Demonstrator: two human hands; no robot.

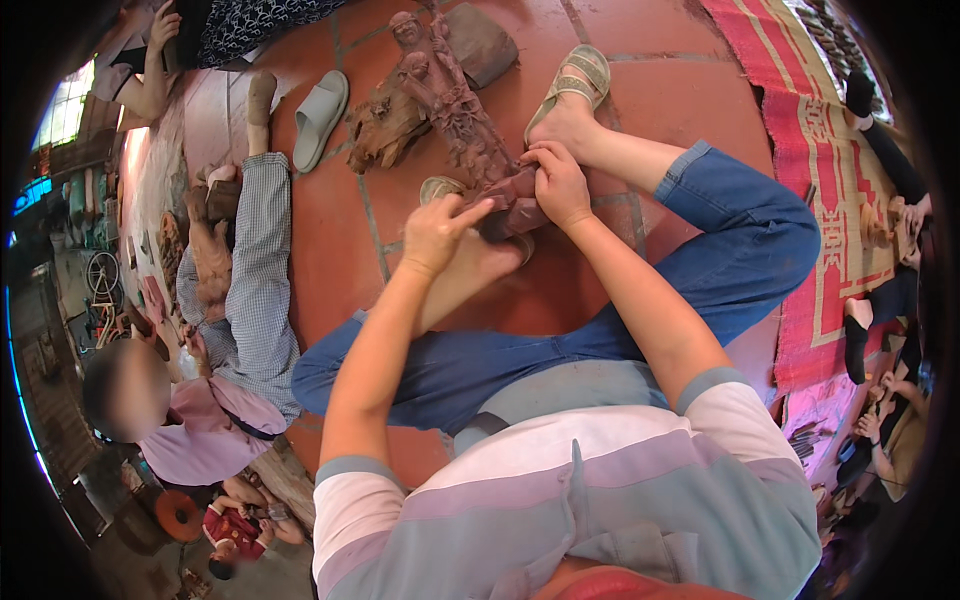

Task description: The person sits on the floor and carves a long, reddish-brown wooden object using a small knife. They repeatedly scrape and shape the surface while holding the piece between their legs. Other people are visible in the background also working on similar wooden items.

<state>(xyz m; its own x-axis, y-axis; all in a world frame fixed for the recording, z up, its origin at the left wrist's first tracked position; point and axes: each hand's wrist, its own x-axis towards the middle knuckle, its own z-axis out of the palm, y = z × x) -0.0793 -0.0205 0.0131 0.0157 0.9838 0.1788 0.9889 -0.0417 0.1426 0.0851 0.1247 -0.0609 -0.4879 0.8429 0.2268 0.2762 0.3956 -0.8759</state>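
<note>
Head view: carved wooden statue (450,108) slants away from me over the tiled floor (690,95), its base (513,193) between my hands. My right hand (562,188) curls against it; my left hand (436,238), half-closed, extends one finger beside it.

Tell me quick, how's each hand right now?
Left hand: partly curled, one finger extended at the carving base; holding can't be told.
Right hand: fingers bent against the base; grip unclear.
</note>
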